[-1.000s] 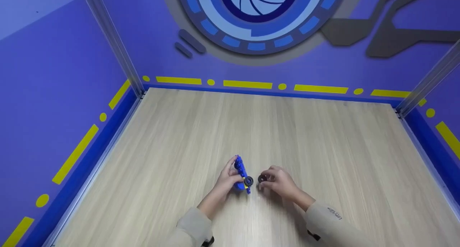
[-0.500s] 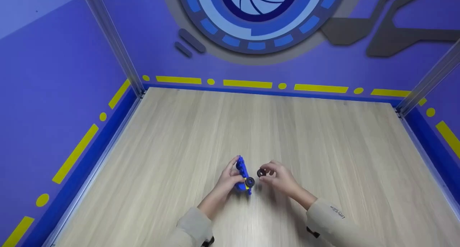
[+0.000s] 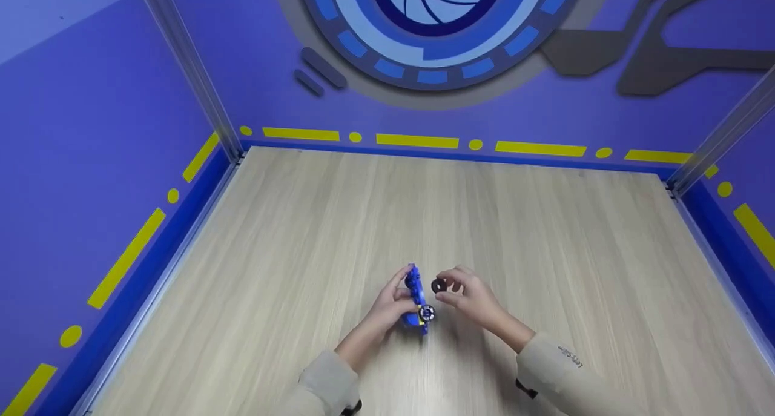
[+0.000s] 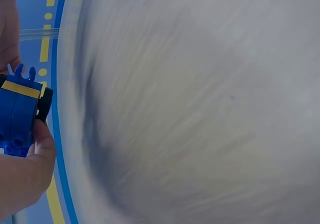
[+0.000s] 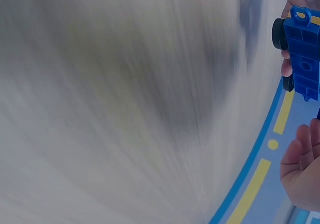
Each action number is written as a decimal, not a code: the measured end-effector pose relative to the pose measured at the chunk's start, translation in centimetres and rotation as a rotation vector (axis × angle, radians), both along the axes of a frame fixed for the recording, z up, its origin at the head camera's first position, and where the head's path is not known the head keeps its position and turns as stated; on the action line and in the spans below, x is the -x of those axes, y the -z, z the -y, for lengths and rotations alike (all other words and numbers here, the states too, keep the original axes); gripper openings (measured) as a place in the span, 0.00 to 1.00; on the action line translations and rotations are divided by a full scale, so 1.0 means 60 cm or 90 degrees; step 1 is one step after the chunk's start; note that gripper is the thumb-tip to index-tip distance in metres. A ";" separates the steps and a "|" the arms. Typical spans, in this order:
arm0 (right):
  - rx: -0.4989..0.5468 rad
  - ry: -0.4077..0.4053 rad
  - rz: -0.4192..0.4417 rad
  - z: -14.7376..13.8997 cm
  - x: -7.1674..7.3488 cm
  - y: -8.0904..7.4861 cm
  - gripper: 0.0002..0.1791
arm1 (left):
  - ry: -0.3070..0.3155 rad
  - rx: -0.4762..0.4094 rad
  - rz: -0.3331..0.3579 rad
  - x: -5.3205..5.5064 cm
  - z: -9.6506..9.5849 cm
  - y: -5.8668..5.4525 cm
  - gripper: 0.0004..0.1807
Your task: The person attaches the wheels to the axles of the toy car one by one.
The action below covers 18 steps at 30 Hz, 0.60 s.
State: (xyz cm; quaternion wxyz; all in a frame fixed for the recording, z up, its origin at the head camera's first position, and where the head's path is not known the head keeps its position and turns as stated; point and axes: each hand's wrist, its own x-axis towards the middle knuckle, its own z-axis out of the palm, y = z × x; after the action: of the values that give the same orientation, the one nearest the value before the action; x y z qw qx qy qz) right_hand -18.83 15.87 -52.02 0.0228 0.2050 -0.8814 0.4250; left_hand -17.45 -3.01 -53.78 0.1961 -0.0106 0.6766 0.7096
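My left hand point(image 3: 389, 310) grips a blue toy vehicle point(image 3: 413, 320) with a yellow band, held on edge above the table. A black wheel point(image 3: 427, 313) is mounted on the side facing right. Just right of the toy, my right hand point(image 3: 477, 300) pinches a loose black wheel point(image 3: 435, 286) between thumb and fingers, a small gap away. In the left wrist view the thumb presses the side of the toy point(image 4: 19, 111) near a black wheel point(image 4: 45, 103). The right wrist view shows the toy's studless underside point(image 5: 304, 58), with the right hand point(image 5: 306, 166) below it, partly cut off.
A light wood tabletop point(image 3: 460, 222) lies under both hands. Blue-purple panels point(image 3: 545, 119) with yellow dashes wall it in at the back and sides, with metal posts point(image 3: 194, 71) at the corners.
The left hand and toy have shifted slightly right and nearer the body. The right hand has raised the loose wheel a little farther forward, turning it so its hole shows.
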 end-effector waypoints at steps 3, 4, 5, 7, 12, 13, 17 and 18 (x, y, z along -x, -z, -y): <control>0.004 -0.002 -0.020 0.002 -0.001 0.001 0.16 | 0.009 0.025 -0.011 -0.001 -0.002 0.004 0.43; 0.004 -0.002 -0.028 0.003 -0.001 0.000 0.16 | 0.011 0.030 -0.015 -0.001 -0.003 0.004 0.43; 0.003 -0.002 -0.037 0.003 -0.002 0.000 0.16 | 0.013 0.030 -0.016 -0.002 -0.003 0.003 0.43; 0.000 -0.002 -0.053 0.005 -0.003 0.000 0.16 | 0.015 0.031 -0.017 -0.003 -0.004 0.001 0.43; 0.002 -0.001 -0.098 0.008 -0.005 0.000 0.16 | 0.028 0.015 -0.023 -0.005 -0.006 -0.002 0.43; 0.003 -0.001 -0.111 0.009 -0.005 0.000 0.16 | 0.032 0.012 -0.027 -0.006 -0.007 -0.004 0.43; -0.002 -0.003 -0.165 0.012 -0.003 0.001 0.16 | 0.049 -0.003 -0.039 -0.012 -0.007 -0.026 0.43; -0.006 -0.004 -0.177 0.013 -0.003 0.001 0.16 | 0.053 -0.002 -0.040 -0.015 -0.007 -0.033 0.42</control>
State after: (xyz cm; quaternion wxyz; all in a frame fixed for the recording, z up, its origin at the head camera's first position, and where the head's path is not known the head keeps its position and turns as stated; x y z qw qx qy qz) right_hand -18.64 15.09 -52.07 0.1424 0.2648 -0.8710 0.3885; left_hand -16.56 -2.61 -51.79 0.2037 0.0401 0.6810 0.7022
